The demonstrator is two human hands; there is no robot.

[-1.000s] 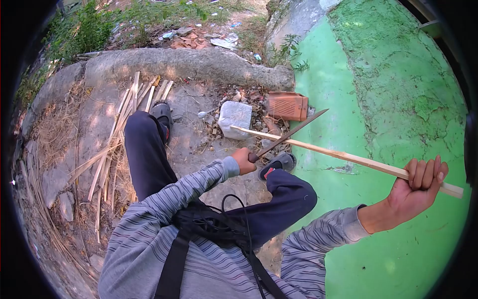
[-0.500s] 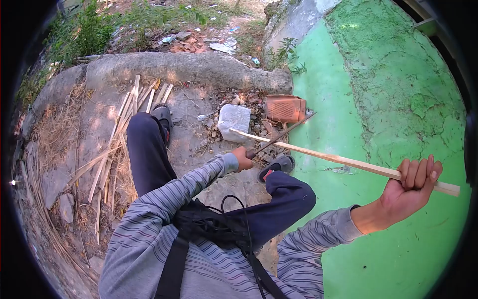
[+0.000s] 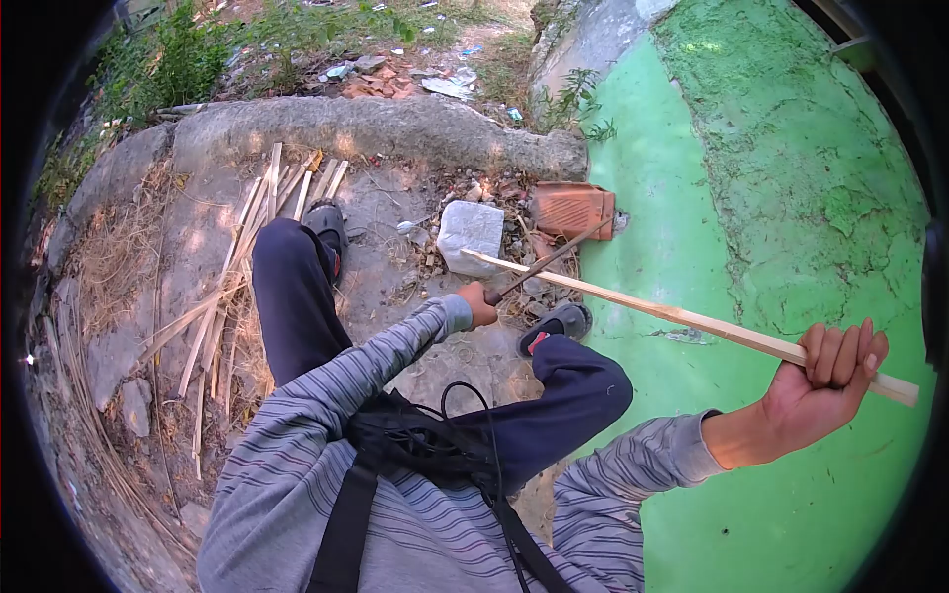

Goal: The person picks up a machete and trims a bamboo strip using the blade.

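Observation:
My left hand (image 3: 479,305) is closed around the handle of a long, thin, dark-bladed knife (image 3: 559,256). Its blade points up and right, crossing a pale wooden strip (image 3: 643,307) near the strip's narrow far end. At the right, my right hand (image 3: 828,368) grips the thick end of that strip, with a short stub sticking out past the fist. The strip slopes down from left to right, and its thin tip overlaps a whitish block (image 3: 470,237) on the ground; whether it touches the block I cannot tell.
Several loose pale strips (image 3: 222,296) lie piled left of my bent left leg. An orange hollow brick (image 3: 571,211) sits by the green wall (image 3: 682,474) on my right. Beyond them runs a low stone kerb (image 3: 376,133). Rubble surrounds the block, near my right shoe (image 3: 565,324).
The knife has slid a little left along the strip, toward its thin end. My right hand keeps its hold on the strip. The view has shifted slightly.

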